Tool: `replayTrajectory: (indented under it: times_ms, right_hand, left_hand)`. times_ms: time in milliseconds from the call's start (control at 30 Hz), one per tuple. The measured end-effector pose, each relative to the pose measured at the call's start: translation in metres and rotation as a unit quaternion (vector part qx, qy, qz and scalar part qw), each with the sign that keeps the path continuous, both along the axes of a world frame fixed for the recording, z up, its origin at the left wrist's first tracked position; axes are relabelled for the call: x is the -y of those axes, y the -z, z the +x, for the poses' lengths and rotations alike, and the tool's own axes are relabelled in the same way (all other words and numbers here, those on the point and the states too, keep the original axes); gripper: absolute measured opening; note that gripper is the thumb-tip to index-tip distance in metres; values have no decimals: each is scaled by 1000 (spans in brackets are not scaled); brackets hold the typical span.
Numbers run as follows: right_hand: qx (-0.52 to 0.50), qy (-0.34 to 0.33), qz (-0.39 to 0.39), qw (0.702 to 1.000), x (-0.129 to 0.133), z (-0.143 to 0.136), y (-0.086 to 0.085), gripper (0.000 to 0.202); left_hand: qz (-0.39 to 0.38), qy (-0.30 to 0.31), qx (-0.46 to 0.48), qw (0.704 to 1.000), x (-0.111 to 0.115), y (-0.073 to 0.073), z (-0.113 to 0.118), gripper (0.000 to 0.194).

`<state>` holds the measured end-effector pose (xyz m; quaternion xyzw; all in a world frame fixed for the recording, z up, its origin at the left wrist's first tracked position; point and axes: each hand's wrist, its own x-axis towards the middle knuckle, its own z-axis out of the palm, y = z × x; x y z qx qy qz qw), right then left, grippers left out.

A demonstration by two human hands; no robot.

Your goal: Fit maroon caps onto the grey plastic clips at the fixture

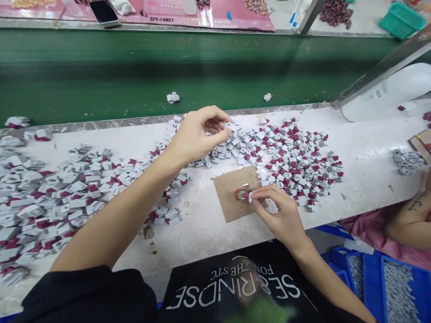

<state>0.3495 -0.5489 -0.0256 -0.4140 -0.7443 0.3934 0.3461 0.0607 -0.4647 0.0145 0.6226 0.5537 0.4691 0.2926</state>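
Observation:
My left hand (198, 137) is closed in a pinch on a small light-grey plastic piece (229, 127), above the heap's back edge. Between the thumb and finger of my right hand (282, 214) is a small white and dark-red plastic piece (250, 197). Its dark-red end points at a small round dish with a red rim (237, 194); whether it touches the contents I cannot tell. The dish rests on a square of brown cardboard (229, 207). Beyond my right hand spreads a pile of grey and dark-red pieces (292, 157).
A larger heap of similar pieces (77, 193) covers the left of the white table (202, 229). Behind it runs a green belt (134, 76) with two loose pieces. A metal post (380, 67) and white bottle (387, 92) stand right, near another person's arm (409, 220) and blue bins (373, 287).

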Motion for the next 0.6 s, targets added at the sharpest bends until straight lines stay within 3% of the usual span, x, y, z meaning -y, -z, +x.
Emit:
replayTrajectory:
  times_ms: [133, 300, 433, 600]
  right_hand:
    - [-63, 22, -101, 993, -6, 1, -1, 12]
    - [-234, 82, -241, 938, -29, -5, -9, 8]
    - [-308, 97, -237, 916, -47, -15, -22, 13]
    - [-260, 100, -169, 945, -54, -20, -28, 12]
  left_hand:
    - [-24, 16, 138, 990, 16, -4, 11, 17]
    - [-73, 23, 232, 970, 33, -5, 28, 16]
    - [-151, 59, 226, 961, 44, -9, 42, 15]
    - [-189, 81, 253, 945, 50, -10, 52, 18]
